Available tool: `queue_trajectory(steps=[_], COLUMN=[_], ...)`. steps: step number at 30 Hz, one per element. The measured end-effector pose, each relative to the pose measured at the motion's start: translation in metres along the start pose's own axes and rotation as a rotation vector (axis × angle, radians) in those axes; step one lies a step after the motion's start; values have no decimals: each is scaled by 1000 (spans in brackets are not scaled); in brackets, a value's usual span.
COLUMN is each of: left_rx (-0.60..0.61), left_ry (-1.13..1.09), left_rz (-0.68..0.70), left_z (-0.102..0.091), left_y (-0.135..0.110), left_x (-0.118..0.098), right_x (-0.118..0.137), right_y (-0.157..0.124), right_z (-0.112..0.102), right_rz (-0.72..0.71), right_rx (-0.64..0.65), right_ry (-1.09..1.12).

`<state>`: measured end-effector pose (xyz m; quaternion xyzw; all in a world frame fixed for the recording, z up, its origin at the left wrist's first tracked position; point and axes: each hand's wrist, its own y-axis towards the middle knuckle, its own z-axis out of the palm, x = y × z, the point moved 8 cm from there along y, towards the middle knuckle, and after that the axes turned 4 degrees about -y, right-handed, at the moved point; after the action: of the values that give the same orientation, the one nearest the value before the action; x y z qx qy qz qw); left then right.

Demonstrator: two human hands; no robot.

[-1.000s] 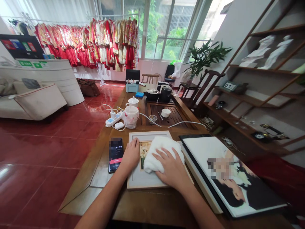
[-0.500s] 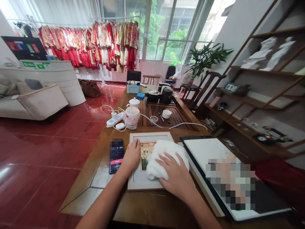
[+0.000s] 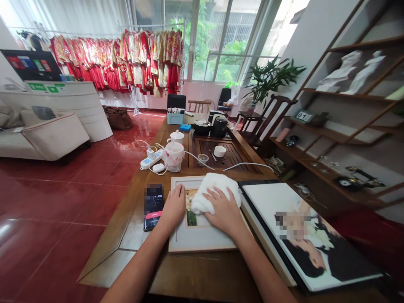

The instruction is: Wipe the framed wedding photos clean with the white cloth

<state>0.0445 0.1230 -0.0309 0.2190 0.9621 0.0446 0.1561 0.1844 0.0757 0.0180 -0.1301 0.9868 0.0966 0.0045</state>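
Observation:
A light wooden picture frame [image 3: 208, 243] lies flat on the brown table, with a small photo [image 3: 191, 219] inside its pale mat. My left hand [image 3: 176, 204] holds the frame down at its left side, fingers close together. Under my right hand [image 3: 222, 210] is a folded white towel [image 3: 210, 187], pressed against the upper right part of the frame. The fingers of that hand are spread over the towel. The towel hides part of the photo and the frame's top right corner.
A phone [image 3: 153, 206] lies left of the frame. To the right rests a large photo panel [image 3: 265, 202]. Behind are a power strip [image 3: 151, 160], a white cup [image 3: 174, 155], a small clear bowl [image 3: 203, 159], a cable [image 3: 246, 163] and a tea tray [image 3: 232, 162].
My right hand has slid the towel away from me and slightly left, toward the frame's upper edge. More of the lower frame shows. My left hand stays in place.

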Motion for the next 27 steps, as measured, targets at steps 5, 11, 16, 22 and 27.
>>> queue_trajectory(steps=[5,11,16,22,27], left_rx=[-18,-15,-8,-17,-10], left_ry=[7,12,2,5,1], left_rz=[7,4,0,2,2], left_z=[-1,-2,0,-1,-3], left_y=[-1,0,0,0,-1], left_x=[0,0,1,0,-1], right_x=[10,15,8,3,15], right_y=[-37,-62,-26,3,-30], right_z=[-7,-14,-5,3,-2], right_rz=[-13,-10,-1,10,-35], right_rx=[13,34,15,-3,15], right_ry=[5,21,10,-24,26])
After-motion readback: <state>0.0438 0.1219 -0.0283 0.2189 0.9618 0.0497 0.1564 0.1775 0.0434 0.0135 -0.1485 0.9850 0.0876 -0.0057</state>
